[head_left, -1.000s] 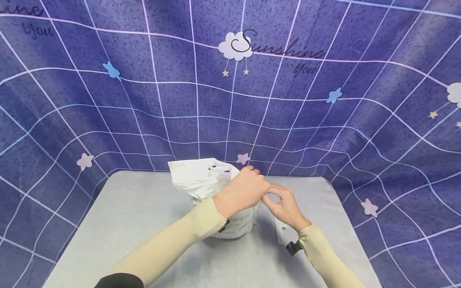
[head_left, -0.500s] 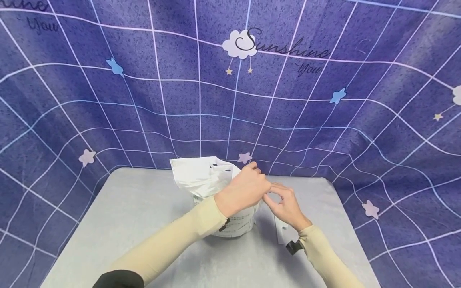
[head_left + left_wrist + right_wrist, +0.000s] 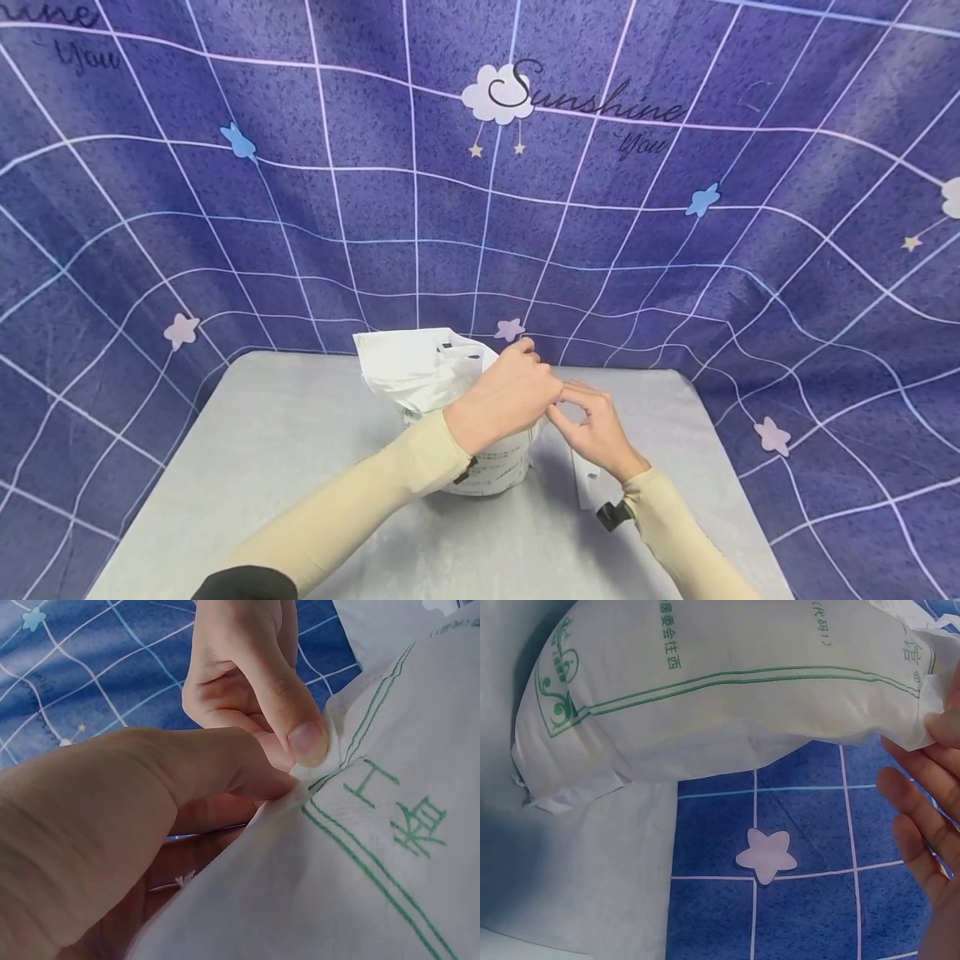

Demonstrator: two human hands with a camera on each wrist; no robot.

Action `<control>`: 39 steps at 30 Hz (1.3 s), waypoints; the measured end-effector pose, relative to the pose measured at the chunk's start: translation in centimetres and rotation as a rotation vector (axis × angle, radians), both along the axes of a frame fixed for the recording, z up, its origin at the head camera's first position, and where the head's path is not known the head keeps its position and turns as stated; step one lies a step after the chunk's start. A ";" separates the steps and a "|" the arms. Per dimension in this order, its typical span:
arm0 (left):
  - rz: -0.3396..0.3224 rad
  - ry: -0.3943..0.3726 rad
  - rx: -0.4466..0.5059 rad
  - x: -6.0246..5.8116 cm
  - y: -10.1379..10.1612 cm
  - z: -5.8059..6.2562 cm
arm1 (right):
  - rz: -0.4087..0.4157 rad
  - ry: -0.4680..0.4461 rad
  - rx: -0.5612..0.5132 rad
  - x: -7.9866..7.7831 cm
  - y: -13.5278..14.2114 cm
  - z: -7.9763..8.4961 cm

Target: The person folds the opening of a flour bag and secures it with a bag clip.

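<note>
A white bag with green print [image 3: 498,467] stands bulging on the table in the head view. Its flattened top [image 3: 408,354], with handle slots, leans to the left. My left hand [image 3: 510,392] reaches across the bag and meets my right hand [image 3: 596,421] at its right side. Close up in the left wrist view, the left thumb and fingers pinch a fold of the bag's edge. Just beyond, the thumb of the right hand [image 3: 244,675] pinches the same edge. The right wrist view shows the bag's corner between the right thumb and fingers, and the other fingers loosely bent.
A flat white piece [image 3: 588,483] lies on the grey tabletop [image 3: 300,483] by the right forearm. Behind the table hangs a blue-purple curtain [image 3: 480,217] with grid lines and stars. A black device [image 3: 615,515] sits on the right wrist.
</note>
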State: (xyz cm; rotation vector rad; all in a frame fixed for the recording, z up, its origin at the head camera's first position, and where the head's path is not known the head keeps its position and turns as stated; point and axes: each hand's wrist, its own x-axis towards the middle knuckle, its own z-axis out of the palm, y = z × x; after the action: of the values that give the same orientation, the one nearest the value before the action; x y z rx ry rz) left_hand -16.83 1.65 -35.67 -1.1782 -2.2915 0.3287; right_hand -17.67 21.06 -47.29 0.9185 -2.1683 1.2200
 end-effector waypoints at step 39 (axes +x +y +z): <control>0.046 -0.024 -0.025 0.3 -1.2 1.0 | -0.008 -0.020 0.003 0.1 -0.2 0.0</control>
State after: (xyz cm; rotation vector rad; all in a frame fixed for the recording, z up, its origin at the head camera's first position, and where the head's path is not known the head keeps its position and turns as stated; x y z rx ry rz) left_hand -16.56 0.43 -34.71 -1.1486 -2.3449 0.3632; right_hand -17.53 20.86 -47.30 0.9022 -2.1876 1.2272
